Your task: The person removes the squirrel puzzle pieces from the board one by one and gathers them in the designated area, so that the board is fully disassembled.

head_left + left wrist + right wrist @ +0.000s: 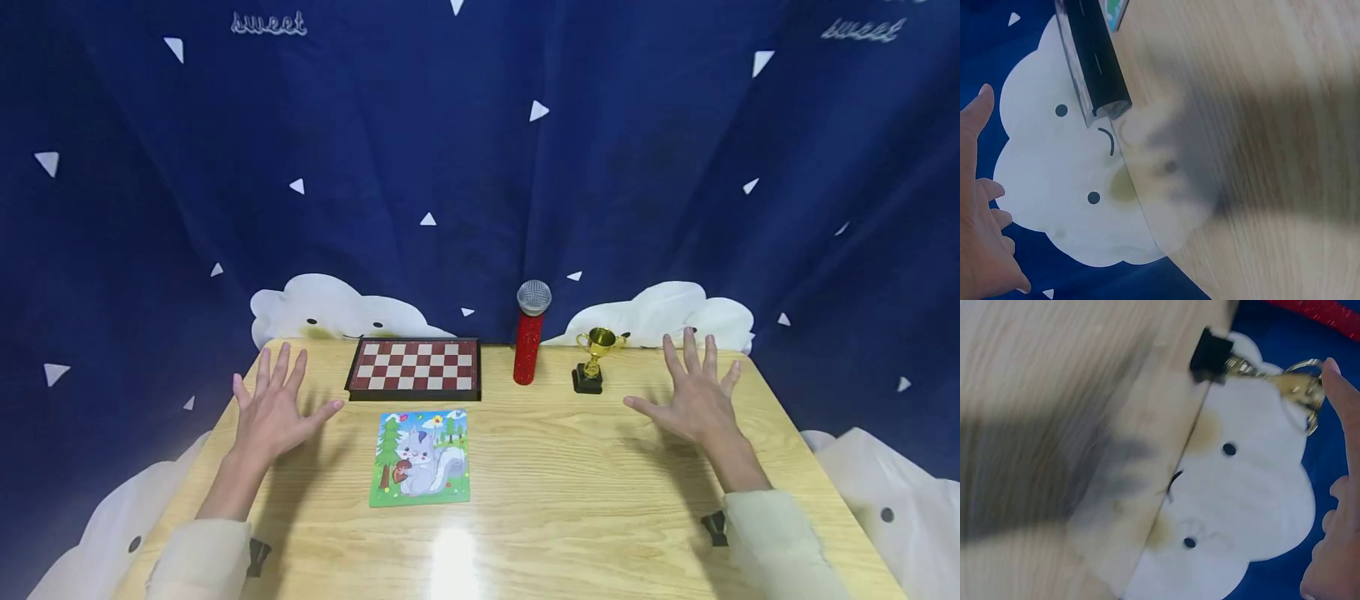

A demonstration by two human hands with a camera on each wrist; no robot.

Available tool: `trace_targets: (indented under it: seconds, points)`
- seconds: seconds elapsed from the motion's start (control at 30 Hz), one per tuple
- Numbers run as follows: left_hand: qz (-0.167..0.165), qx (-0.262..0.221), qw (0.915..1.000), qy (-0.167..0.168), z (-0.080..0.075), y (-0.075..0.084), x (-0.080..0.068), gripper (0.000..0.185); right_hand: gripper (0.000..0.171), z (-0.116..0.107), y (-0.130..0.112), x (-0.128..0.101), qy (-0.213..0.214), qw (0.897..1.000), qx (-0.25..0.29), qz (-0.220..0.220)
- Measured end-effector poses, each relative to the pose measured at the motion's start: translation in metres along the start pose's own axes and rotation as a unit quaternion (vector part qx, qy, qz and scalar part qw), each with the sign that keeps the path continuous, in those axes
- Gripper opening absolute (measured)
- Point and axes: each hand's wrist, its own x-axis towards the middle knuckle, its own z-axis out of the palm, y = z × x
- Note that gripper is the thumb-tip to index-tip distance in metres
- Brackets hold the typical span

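Note:
My left hand (272, 417) is spread over the left side of the table, fingers straight and holding nothing. Nearest to it are a folded checkered chessboard case (415, 367) at the back edge and a square squirrel picture puzzle (420, 458) in front of that case. On the right, my right hand (697, 402) hovers with fingers fanned out, also holding nothing. To its left a small gold trophy cup (597, 346) stands upright on a black base. Between case and trophy lies a red microphone (528, 342) with a silver mesh head pointing to the back.
The wooden table (555, 500) ends at a dark blue curtain (420, 150) with white triangles and clouds. A cloud print (1054, 162) shows beyond the edge in the left wrist view. Both hands cast shadows on the wood.

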Motion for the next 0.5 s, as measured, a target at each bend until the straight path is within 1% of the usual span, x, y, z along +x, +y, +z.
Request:
trace_targets:
  seconds: [0.13,0.27,0.4,0.5]
  points:
    - [0.002,-0.006,0.9999,-0.013,0.001,0.003,-0.002,0.097,0.110,-0.003,-0.023,0.004,0.005,1.000,0.012,-0.015]
    - [0.007,-0.021,0.9994,-0.026,0.005,0.009,-0.006,0.097,0.107,-0.006,-0.049,0.004,0.011,0.999,0.022,-0.039]
    - [0.023,-0.033,0.9986,-0.035,0.013,0.016,-0.012,0.097,0.106,-0.006,-0.079,0.003,0.010,0.997,0.031,-0.075]
    - [0.036,-0.042,0.9975,-0.044,0.019,0.022,-0.017,0.098,0.104,-0.002,-0.104,-0.002,-0.002,0.993,0.040,-0.110]
